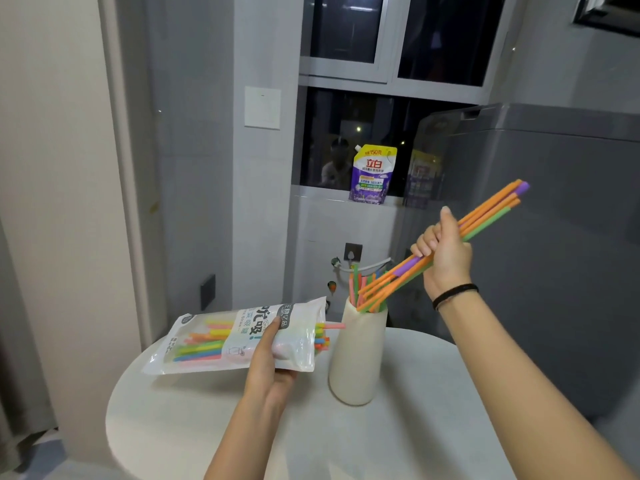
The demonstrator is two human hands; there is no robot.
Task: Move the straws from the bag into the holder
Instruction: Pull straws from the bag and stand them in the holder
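Note:
My left hand holds a white and clear straw bag sideways above the table, its open end facing right with coloured straw tips poking out. A cream vase-shaped holder stands upright just right of the bag, with several straws in it. My right hand is closed around a bundle of orange, green and purple straws. The bundle slants down to the left, and its lower ends are at the holder's mouth.
A round white table carries the holder. A grey appliance stands close on the right. A purple detergent pouch sits on the window sill behind. The wall and a door frame rise on the left.

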